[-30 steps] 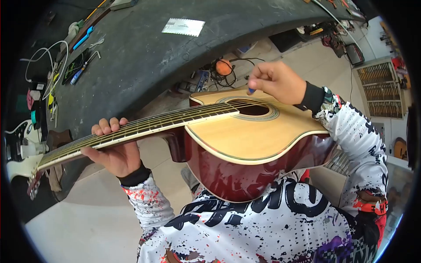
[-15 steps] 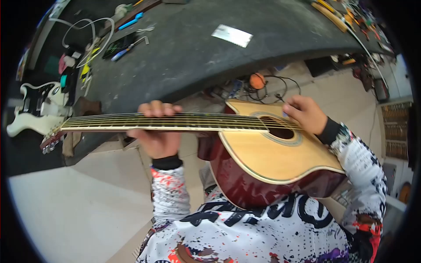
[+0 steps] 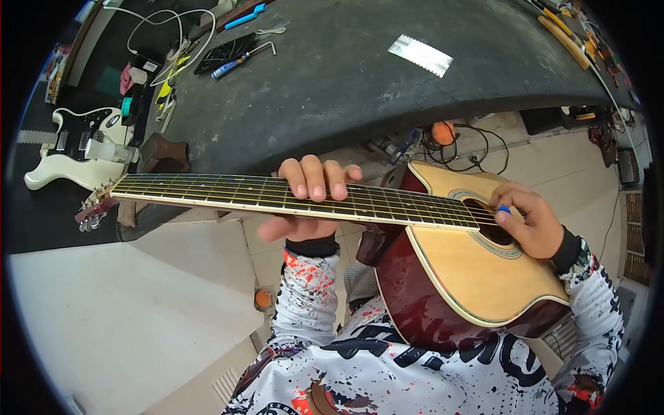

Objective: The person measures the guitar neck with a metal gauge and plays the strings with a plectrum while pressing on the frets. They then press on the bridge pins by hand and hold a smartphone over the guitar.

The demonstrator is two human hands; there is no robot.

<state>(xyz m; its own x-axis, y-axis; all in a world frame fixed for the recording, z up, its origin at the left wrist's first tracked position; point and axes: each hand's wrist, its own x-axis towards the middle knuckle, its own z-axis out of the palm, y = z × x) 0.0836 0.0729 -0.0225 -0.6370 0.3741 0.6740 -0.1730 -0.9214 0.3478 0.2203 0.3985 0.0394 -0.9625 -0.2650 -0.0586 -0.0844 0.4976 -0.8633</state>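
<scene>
An acoustic guitar (image 3: pixel 470 277) with a pale top and dark red sides lies across my lap, its neck pointing left. My left hand (image 3: pixel 315 183) is round the neck, thumb beneath and fingers over the strings high on the fretboard. Between thumb and forefinger of my right hand (image 3: pixel 529 220) is a small blue pick (image 3: pixel 504 209), close to the strings at the sound hole. The headstock (image 3: pixel 95 209) with its tuning pegs is at the far left, by the bench edge.
A dark workbench (image 3: pixel 325 62) spans the top, bearing a metal plate (image 3: pixel 420 55), a screwdriver (image 3: pixel 232 68), a phone and a brown block. A white electric guitar (image 3: pixel 72 169) lies at left. Black cables and an orange ball (image 3: pixel 443 133) are beyond the guitar.
The view has shifted, so most things appear farther right. My left hand has moved along the neck towards the body, its fingers now reaching farther over the strings. The blue pick shows more clearly.
</scene>
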